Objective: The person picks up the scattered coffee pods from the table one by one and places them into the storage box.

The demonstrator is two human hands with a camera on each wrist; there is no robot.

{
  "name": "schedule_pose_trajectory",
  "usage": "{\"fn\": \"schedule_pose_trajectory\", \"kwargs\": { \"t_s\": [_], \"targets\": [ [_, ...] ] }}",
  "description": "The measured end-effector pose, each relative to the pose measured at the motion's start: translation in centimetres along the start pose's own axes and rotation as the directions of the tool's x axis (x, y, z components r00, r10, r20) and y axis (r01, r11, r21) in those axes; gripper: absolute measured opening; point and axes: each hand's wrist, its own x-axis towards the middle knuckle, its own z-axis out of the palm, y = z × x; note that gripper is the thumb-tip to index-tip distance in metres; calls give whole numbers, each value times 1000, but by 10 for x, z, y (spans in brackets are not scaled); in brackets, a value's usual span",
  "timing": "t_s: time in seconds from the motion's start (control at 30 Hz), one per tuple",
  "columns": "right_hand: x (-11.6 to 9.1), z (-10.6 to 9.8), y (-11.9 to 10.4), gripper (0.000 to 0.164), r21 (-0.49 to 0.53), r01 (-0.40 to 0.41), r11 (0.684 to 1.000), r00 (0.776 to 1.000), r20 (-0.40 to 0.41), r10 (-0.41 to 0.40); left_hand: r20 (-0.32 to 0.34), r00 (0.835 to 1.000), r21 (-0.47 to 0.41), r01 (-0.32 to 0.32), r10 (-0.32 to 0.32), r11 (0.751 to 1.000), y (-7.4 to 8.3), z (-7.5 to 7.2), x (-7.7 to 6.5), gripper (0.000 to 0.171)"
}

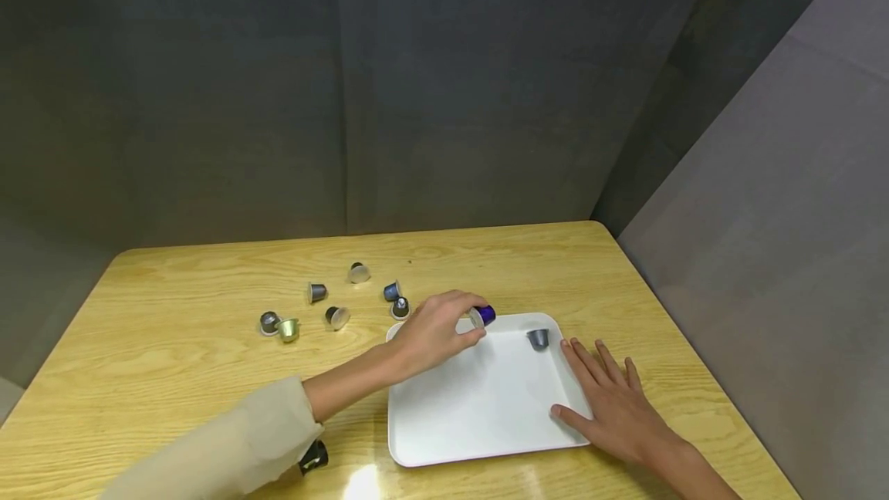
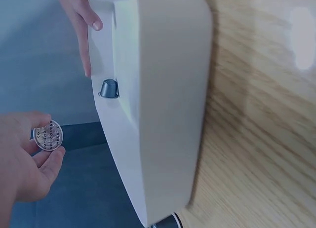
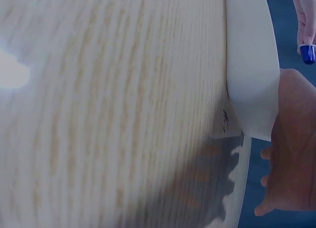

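Note:
Between thumb and fingers, my left hand pinches a purple-blue coffee capsule above the far side of a white tray. The left wrist view shows the capsule's printed foil lid. My right hand lies with fingers spread at the tray's right edge, touching it and holding nothing. Inside the tray, near its far right corner, a grey-blue capsule rests. In the right wrist view the held capsule hangs beneath the left fingertips.
Several capsules lie on the wooden table left of the tray, among them a green one, a blue one and a dark one. A dark capsule sits close to the tray's far left corner. Grey curtains stand behind the table.

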Motion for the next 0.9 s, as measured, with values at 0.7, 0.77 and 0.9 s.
{"fn": "schedule_pose_trajectory", "kwargs": {
  "t_s": [0.7, 0.77, 0.9],
  "targets": [
    [0, 1, 1, 92, -20, 5, 1000, 1000, -5, -5, 57, 997, 28, -56, 54, 998, 16, 35, 43, 31],
    [1, 0, 1, 93, -18, 6, 1000, 1000, -2, -6, 64, 997, 34, -54, 52, 998, 17, 38, 47, 32],
    [1, 1, 1, 93, -16, 13, 1000, 1000, -7, -13, 81, 996, 47, -46, 42, 998, 20, 44, 52, 34]
  ]
}}
